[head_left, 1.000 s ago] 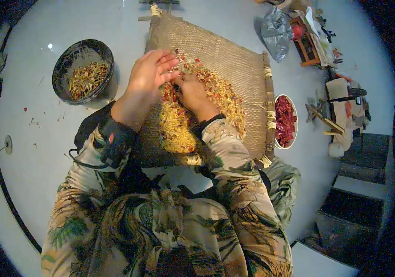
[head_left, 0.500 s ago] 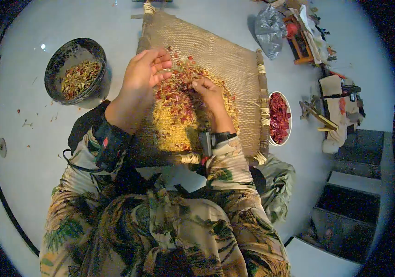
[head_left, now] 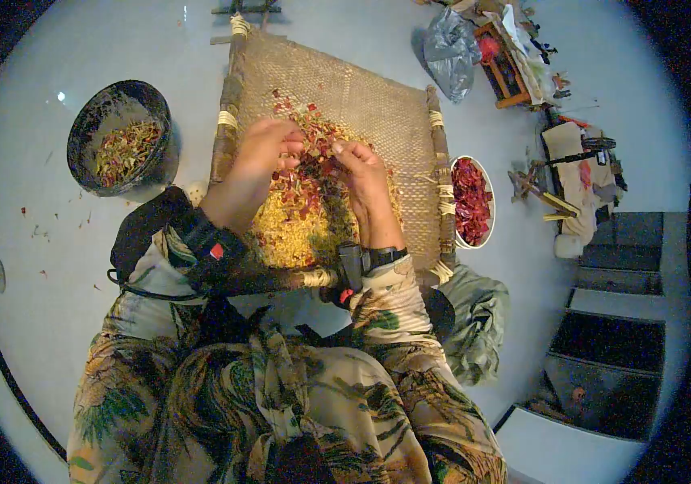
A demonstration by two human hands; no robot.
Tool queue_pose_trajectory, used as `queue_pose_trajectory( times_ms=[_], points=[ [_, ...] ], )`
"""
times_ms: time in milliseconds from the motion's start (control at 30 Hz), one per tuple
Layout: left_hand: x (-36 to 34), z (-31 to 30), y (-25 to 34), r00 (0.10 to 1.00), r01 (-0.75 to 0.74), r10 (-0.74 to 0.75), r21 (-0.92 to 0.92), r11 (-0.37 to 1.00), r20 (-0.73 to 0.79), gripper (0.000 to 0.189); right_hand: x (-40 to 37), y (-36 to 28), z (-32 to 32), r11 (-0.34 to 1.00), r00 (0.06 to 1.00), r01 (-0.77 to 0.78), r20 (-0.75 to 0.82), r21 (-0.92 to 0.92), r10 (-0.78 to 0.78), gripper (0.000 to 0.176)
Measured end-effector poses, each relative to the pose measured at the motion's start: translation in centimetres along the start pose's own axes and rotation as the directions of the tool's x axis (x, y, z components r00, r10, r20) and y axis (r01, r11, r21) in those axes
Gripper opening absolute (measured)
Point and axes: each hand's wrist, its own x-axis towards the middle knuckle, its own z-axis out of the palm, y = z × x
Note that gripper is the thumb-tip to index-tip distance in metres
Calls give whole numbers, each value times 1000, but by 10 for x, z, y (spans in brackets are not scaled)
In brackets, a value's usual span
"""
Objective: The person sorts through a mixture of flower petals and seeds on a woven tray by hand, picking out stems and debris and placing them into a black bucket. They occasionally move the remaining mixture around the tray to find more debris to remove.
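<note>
Dried red chili pieces (head_left: 305, 189) lie mixed over a bed of yellow seeds (head_left: 285, 238) on a woven mat stretched on a wooden frame (head_left: 345, 77). Over the left side of the pile is my left hand (head_left: 269, 149), slightly blurred, its fingers loosely bent and apart with nothing visible in them. My right hand (head_left: 361, 165) is above the right side of the chili pieces. Its thumb and forefinger are pinched together, and whatever is between them is too small to name.
A black bucket (head_left: 164, 153) with dried stalks and chili scraps stands at left. On the right, a white bowl (head_left: 490, 206) holds red chili pieces. A grey plastic bag (head_left: 452, 56) and a wooden stool (head_left: 503, 68) are at upper right. Dark steps (head_left: 607, 351) lie at lower right.
The view has shifted, so the mat and containers appear farther left. My left hand has come lower and its fingers are more bent. My right hand stays pinched over the pile.
</note>
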Motion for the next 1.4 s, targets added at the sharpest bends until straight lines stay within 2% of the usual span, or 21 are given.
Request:
queue_pose_trajectory(
  times_ms=[33, 133, 233, 267, 333, 367, 467, 567, 600, 733, 833, 1033, 1133, 1300, 1400],
  points=[
    [0, 3, 0, 1000, -6, 6, 43, 999, 12, 19, 4, 3, -5, 1000, 1000, -13, -9, -11, 13, 7],
    [-1, 12, -8, 965, -224, 180, 241, 944, 191, 16, -6, -5, 10, 996, 996, -49, -74, 78, 55, 9],
    [-11, 21, -9, 912, -377, 288, 317, 870, 294, 16, -13, -4, 14, 1000, 999, 2, -50, 2, -2, 9],
    [-17, 22, -5, 901, -425, 303, 493, 759, 309, 13, -14, -4, 15, 1000, 999, -8, -54, -1, 7, 9],
    [-5, 17, -17, 862, -505, 393, 467, 726, 321, 11, -18, -4, 19, 1000, 998, -26, -57, -6, 26, 8],
    [2, 13, -25, 839, -544, 435, 454, 706, 327, 10, -20, -3, 21, 996, 998, -51, -32, 67, 54, 8],
    [12, 10, -38, 884, -451, 392, 249, 857, 254, 9, -23, -3, 18, 952, 994, -107, 40, 286, 99, 10],
    [1, 11, -6, 969, -201, 146, 296, 934, 198, 11, -17, 9, 8, 871, 989, -136, 113, 471, 93, 17],
    [2, 9, -4, 961, -174, 129, 174, 969, 244, 13, -17, 9, 7, 849, 985, -160, 143, 504, 100, 19],
    [6, 5, -2, 957, -145, 107, 124, 982, 268, 10, -19, 9, 8, 804, 981, -150, 185, 575, 51, 23],
    [5, 5, 0, 953, -142, 99, 135, 981, 286, 10, -21, 2, 13, 824, 972, -122, 235, 553, -13, 25],
    [8, 1, 0, 942, -135, 85, 134, 982, 325, 9, -20, -2, 14, 767, 934, -226, 358, 601, -5, 31],
    [8, 0, 1, 949, -111, 68, 127, 986, 308, 8, -25, -7, 19, 786, 958, -200, 286, 585, 31, 33],
    [4, 4, 3, 955, -108, 60, 151, 983, 290, 7, -27, -7, 22, 837, 972, -158, 234, 524, 36, 23],
    [8, 0, -1, 934, -171, 95, 198, 965, 344, 8, -28, -10, 25, 891, 987, -120, 153, 439, 57, 15]
  ],
)
